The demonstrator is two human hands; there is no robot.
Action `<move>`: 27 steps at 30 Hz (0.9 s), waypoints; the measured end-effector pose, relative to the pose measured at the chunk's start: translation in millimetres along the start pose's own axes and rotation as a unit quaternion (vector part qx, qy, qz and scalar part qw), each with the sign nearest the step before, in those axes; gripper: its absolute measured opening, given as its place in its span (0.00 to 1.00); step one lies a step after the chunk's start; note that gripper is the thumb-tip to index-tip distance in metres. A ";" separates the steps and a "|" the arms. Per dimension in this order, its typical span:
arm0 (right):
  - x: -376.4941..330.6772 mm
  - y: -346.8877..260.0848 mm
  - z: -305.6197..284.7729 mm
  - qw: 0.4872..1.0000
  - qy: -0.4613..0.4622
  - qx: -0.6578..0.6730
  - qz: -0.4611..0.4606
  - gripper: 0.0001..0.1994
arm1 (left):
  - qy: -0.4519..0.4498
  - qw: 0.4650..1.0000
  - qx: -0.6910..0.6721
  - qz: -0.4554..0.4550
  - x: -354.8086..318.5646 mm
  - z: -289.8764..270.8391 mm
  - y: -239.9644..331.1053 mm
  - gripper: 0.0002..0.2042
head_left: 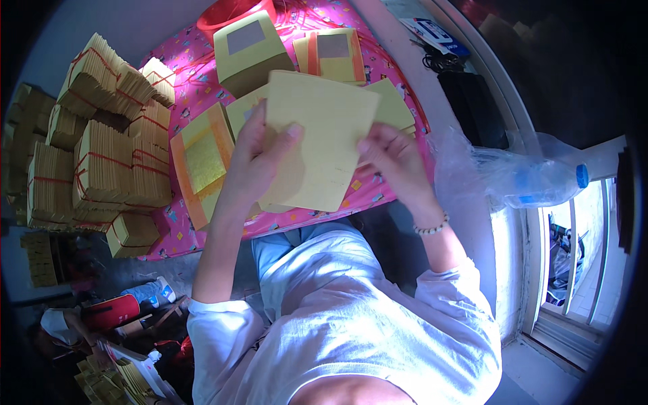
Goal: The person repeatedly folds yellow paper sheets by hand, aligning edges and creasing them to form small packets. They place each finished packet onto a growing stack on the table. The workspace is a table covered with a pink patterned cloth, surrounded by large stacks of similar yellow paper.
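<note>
Both hands hold a small sheaf of pale yellow paper [324, 138] up over the table's near edge. My left hand [255, 152] grips its left side, thumb lying on top. At the right edge, my right hand [399, 158] has its fingers curled and closed on the paper. How many sheets are in the sheaf I cannot tell. Just beyond it stands a tall stack of yellow paper [253, 61] with a grey square on top. To the left lies yellow paper with an orange border and a gold square [206, 162]. Another yellow stack [395, 101] is partly hidden behind the sheaf.
A pink patterned cloth [169, 233] covers the table. Bundles of yellow paper tied with red string [111, 158] are piled high at the left. A red basin [233, 12] and an orange-banded stack [331, 50] sit at the back. At right are a plastic bottle [547, 185] and a barred window [574, 256].
</note>
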State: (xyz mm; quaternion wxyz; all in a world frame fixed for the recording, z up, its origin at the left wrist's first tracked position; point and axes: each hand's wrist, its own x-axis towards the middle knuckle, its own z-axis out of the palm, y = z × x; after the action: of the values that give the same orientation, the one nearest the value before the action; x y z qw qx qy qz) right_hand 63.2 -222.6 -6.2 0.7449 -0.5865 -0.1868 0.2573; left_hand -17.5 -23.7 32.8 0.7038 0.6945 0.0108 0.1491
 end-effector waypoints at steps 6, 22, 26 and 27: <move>19.7 -7.2 -45.6 0.999 0.012 -0.029 -0.028 0.09 | -0.125 0.987 0.083 -0.054 49.0 10.5 -12.3 0.19; 53.9 65.8 -99.4 0.972 0.229 -0.047 -0.028 0.21 | -0.257 0.861 0.403 -0.176 180.6 56.3 -121.6 0.24; 52.3 83.6 -105.3 0.974 0.215 -0.065 -0.024 0.21 | -0.290 0.829 0.445 -0.174 180.4 63.6 -131.9 0.22; 52.8 85.9 -105.6 0.975 0.209 -0.070 -0.023 0.21 | -0.293 0.828 0.445 -0.174 180.4 62.7 -137.6 0.21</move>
State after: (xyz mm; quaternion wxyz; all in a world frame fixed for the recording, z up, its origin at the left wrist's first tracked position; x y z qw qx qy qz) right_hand 152.5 -257.5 -116.3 0.7303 -0.6735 -0.0583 0.0981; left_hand 195.6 -42.9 -65.3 0.3026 0.9303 -0.0103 -0.2071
